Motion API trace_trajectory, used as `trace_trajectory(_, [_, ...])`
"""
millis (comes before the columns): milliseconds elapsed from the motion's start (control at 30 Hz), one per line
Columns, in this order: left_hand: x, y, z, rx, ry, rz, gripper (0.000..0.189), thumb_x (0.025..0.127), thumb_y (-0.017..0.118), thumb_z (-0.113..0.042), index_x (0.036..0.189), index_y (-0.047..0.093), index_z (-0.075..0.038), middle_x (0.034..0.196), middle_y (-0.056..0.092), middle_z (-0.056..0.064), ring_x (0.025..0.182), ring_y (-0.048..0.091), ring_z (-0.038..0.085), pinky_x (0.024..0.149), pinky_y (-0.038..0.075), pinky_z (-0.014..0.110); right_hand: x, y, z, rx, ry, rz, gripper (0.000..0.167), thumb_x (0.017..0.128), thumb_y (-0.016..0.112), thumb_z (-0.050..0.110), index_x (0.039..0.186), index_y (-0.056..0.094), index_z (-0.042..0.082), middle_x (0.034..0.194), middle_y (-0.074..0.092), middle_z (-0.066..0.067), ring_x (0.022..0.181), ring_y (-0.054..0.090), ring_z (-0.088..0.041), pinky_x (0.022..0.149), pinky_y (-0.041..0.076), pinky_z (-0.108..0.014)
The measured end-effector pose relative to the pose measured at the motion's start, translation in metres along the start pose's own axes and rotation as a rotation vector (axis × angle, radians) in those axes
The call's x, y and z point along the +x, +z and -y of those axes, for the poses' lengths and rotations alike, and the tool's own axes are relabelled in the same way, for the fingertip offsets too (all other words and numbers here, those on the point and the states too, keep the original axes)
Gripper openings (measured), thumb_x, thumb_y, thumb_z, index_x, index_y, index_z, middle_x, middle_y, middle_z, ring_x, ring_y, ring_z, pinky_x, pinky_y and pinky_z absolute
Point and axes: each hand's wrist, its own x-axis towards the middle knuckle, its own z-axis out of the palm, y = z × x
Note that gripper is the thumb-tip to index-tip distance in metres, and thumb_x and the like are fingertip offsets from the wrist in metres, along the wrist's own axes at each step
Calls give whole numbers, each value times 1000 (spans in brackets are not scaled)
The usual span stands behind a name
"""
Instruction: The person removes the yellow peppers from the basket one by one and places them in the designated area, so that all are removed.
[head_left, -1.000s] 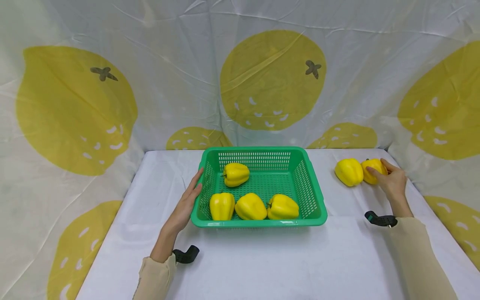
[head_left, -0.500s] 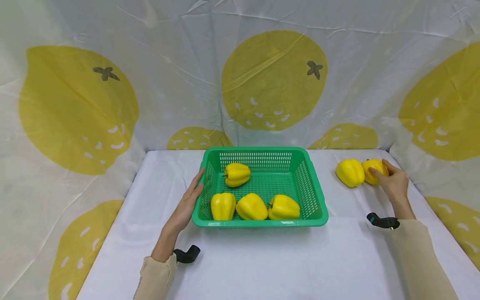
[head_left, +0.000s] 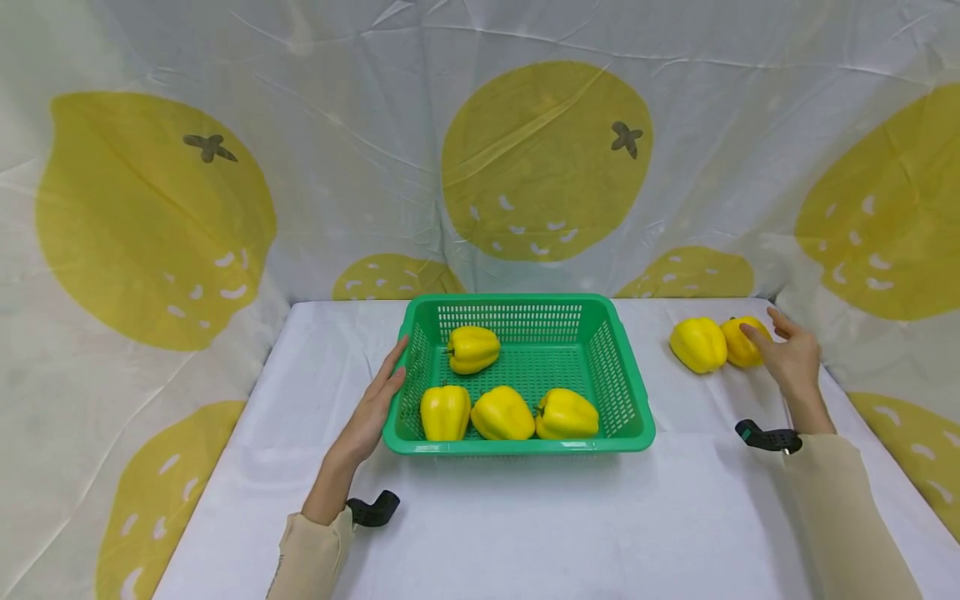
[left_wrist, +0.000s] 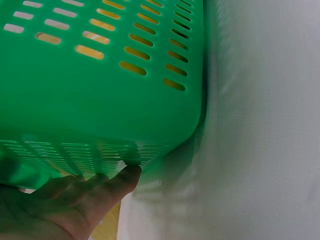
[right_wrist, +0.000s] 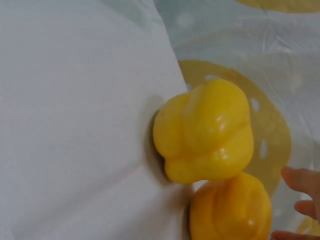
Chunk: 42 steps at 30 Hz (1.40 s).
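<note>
A person's two bare hands reach in over a white table [head_left: 525, 529]. At the centre of the frame sits a green slotted plastic basket [head_left: 517, 447] holding four yellow bell peppers: one on its side at the upper left of the basket [head_left: 473, 349], and three in a row along the near wall, at left [head_left: 446, 413], middle [head_left: 503, 413] and right [head_left: 567, 414].

The left hand [head_left: 372, 417], left of centre, grasps nothing; its extended fingers lie against the basket's left side, and the left wrist view shows them against the slotted wall. At the right of the frame, two more yellow peppers rest on the table: a larger one [head_left: 698, 345] and, just beside it, a smaller one [head_left: 741, 347]. The right hand [head_left: 795, 362] is next to the smaller pepper, fingers spread and released; the right wrist view shows a gap between fingers and pepper.

Black devices are strapped to the left wrist [head_left: 372, 509] and right wrist [head_left: 768, 437]. Behind hangs pale cloth [head_left: 360, 150] printed with large lemons.
</note>
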Motion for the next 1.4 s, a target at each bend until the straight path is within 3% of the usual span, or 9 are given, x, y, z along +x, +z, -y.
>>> trace_trajectory(100, [-1,0,0,-3,1,-1,54,114,26,-43,166,12,-38,176,3,-1,163,0,32,126,4,70,-1,-3,8,-10,-37,4,74,102,56,53,162,28,22,168,31,-19,150,35,-45,115,45,-51])
trace_trajectory(233, [-1,0,0,3,-1,0,55,114,26,-43,166,11,-38,176,2,-1,163,0,32,126,4,71,-4,-4,24,20,-69,30,79,100,57,57,163,26,20,170,27,-16,152,32,-45,120,36,-60])
trace_trajectory(433, [-1,0,-1,2,-9,-4,54,114,26,-43,166,11,-38,176,3,-1,163,0,31,126,4,69,-12,-2,56,42,-156,61,81,99,59,59,163,28,20,171,27,-11,153,32,-41,123,31,-59])
trace_trajectory(667, [0,-1,-1,8,-9,-5,55,114,26,-43,167,10,-38,176,2,-1,163,0,32,126,3,70,-25,3,94,40,-253,130,85,98,59,63,164,28,19,170,25,-18,152,31,-44,122,30,-63])
trace_trajectory(833, [0,0,0,7,-10,-5,54,114,26,-43,166,11,-39,176,3,-2,163,0,31,126,3,70,-33,7,117,43,-334,183,84,99,61,59,165,27,19,168,30,-21,152,33,-44,122,29,-64])
trace_trajectory(1100, [0,0,0,2,-2,-4,54,114,25,-43,166,10,-38,176,3,-3,163,0,30,127,4,68,-46,19,150,95,-452,275,75,101,64,49,163,32,23,170,31,-11,151,35,-40,123,29,-63])
trace_trajectory(1400, [-1,0,0,-1,2,0,55,115,25,-42,167,9,-37,176,2,-3,163,-1,30,127,2,69,-56,38,182,116,-518,358,73,100,68,44,162,34,28,169,33,-5,153,36,-33,123,31,-59])
